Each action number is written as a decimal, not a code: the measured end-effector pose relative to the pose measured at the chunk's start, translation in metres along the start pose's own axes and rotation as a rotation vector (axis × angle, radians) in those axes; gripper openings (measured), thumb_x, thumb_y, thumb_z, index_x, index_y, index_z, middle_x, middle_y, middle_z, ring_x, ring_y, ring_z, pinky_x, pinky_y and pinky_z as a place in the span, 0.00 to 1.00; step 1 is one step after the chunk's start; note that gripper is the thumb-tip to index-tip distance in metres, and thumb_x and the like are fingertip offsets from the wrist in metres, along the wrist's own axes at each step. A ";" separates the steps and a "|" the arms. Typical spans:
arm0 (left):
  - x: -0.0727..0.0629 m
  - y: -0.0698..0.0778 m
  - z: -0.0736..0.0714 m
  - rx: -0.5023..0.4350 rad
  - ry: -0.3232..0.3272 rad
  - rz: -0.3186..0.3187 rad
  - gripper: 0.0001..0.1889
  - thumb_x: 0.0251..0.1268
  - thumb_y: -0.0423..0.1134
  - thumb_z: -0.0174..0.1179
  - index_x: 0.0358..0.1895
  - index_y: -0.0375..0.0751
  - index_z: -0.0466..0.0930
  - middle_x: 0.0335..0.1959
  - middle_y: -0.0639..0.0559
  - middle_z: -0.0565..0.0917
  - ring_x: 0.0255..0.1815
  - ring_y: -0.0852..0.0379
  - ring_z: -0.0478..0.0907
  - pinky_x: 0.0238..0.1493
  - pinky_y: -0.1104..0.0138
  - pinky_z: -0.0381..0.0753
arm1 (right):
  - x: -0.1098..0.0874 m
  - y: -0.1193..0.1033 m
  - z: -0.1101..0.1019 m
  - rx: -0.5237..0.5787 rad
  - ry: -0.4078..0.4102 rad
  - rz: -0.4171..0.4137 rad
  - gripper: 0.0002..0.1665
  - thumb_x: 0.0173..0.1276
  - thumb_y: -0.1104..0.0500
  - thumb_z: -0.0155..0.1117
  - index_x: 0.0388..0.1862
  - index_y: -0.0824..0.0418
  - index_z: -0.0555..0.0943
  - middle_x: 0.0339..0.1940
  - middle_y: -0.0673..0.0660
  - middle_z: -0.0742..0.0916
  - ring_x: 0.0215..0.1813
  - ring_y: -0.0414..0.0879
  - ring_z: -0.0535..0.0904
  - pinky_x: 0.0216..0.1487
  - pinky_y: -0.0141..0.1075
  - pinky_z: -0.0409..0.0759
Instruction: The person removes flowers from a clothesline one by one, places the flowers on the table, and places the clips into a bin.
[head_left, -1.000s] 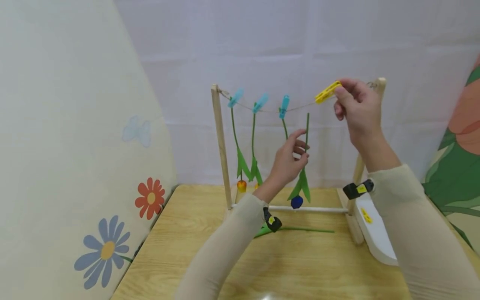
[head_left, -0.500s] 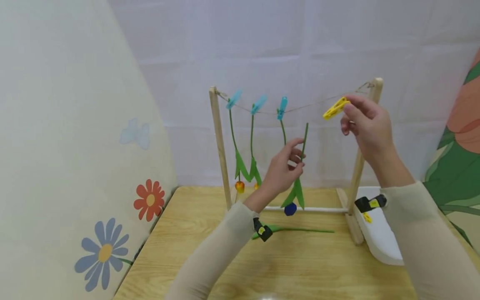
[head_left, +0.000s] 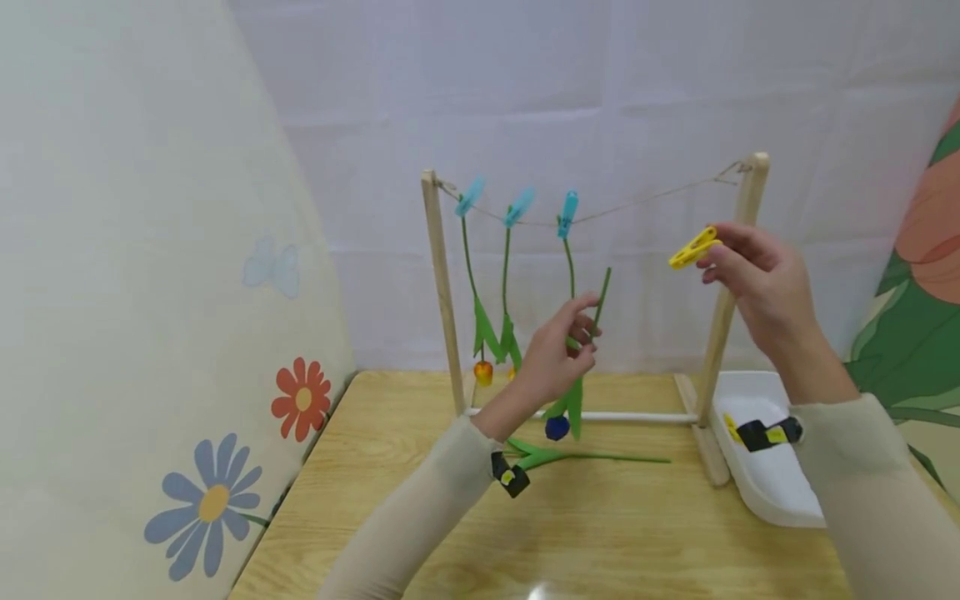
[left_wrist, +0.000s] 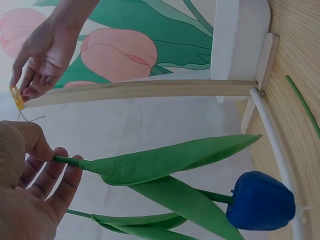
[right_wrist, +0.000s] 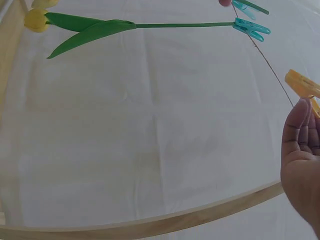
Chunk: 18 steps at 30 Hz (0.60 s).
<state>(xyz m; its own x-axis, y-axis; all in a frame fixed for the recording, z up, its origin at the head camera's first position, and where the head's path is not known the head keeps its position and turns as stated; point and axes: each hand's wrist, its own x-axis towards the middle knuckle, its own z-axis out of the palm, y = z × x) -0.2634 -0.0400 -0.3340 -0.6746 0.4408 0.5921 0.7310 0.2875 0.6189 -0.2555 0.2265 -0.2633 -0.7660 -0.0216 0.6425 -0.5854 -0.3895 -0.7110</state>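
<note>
My left hand point(head_left: 553, 358) pinches the green stem of a blue tulip point(left_wrist: 261, 201), which hangs bloom down, its bare stem end pointing up and slightly right. Off to the right, my right hand point(head_left: 772, 292) holds a yellow clothespin point(head_left: 693, 248) between thumb and fingers, below the twine point(head_left: 660, 197) in the head view. Three light blue clothespins, one of them the rightmost blue clothespin point(head_left: 567, 212), fix stems to the twine's left half. An orange tulip point(head_left: 483, 372) hangs at far left; a yellow tulip point(right_wrist: 36, 20) shows in the right wrist view.
The twine is tied between two posts of a wooden frame point(head_left: 442, 292) with a white crossbar point(head_left: 637, 417). Another green stem point(head_left: 600, 457) lies on the table in front. A white tray point(head_left: 776, 508) with yellow clothespin visible point(head_left: 731, 427) stands right, partly behind my wrist.
My right hand has moved down and right with the yellow clothespin, away from the twine. My left hand has lowered and shifted left with the blue tulip, whose stem now tilts more.
</note>
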 end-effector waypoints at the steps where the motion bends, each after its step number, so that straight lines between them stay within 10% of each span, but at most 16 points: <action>1: -0.001 0.000 0.000 0.001 -0.002 -0.006 0.34 0.62 0.19 0.58 0.72 0.38 0.64 0.44 0.41 0.83 0.39 0.51 0.82 0.37 0.74 0.84 | -0.002 0.001 -0.002 0.028 -0.003 -0.002 0.14 0.72 0.74 0.58 0.55 0.73 0.81 0.42 0.59 0.86 0.39 0.46 0.83 0.41 0.30 0.85; 18: -0.019 -0.005 -0.007 0.058 -0.046 0.025 0.33 0.58 0.19 0.58 0.69 0.40 0.70 0.40 0.42 0.82 0.37 0.53 0.82 0.32 0.74 0.84 | -0.033 0.007 -0.034 0.044 0.036 0.019 0.15 0.73 0.77 0.53 0.54 0.76 0.80 0.43 0.60 0.87 0.40 0.46 0.84 0.44 0.30 0.85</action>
<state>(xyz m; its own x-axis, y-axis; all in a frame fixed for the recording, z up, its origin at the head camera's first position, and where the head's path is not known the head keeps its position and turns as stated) -0.2549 -0.0555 -0.3446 -0.6514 0.4865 0.5821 0.7534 0.3239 0.5723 -0.2432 0.2557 -0.2996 -0.7868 0.0037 0.6173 -0.5587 -0.4294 -0.7096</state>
